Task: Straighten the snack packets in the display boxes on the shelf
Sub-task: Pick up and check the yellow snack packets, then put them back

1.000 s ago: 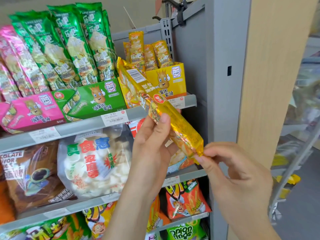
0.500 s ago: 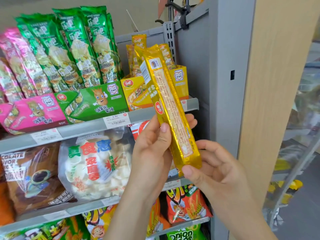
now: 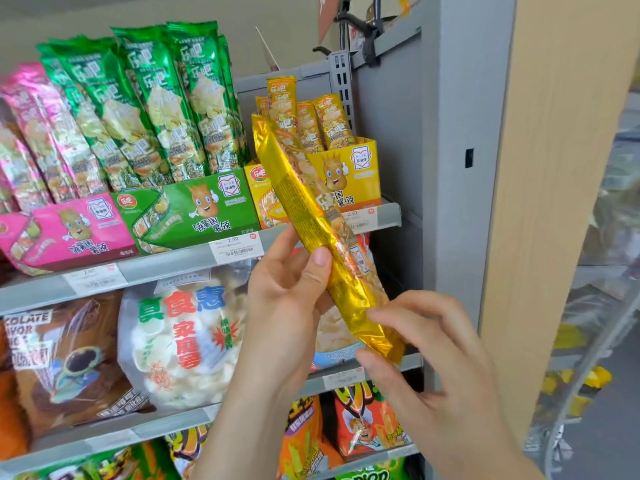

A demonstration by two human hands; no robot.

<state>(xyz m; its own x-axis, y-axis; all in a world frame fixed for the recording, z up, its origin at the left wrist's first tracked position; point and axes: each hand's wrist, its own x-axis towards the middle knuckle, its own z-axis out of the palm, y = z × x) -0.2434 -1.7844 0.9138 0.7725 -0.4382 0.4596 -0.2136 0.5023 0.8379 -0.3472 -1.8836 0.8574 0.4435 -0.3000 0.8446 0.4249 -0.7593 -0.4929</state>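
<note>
My left hand [image 3: 291, 292] gripped the packet [image 3: 311, 220] mid-length and my right hand [image 3: 433, 358] pinched its bottom end, holding it tilted before the box [image 3: 360, 178], ready, I judged, for slotting in upright.

Grey metal shelves [image 3: 166, 268] cross the left of the frame, ending at a grey end panel [image 3: 450, 168] right of centre. A pale wood-grain panel [image 3: 561, 168] stands at the right. Beige wall [image 3: 104, 12] shows upper left, dark floor [image 3: 609, 452] lower right; the far-right edge holds what may be another rack [image 3: 602, 306], blurred. Light is soft, even.
</note>
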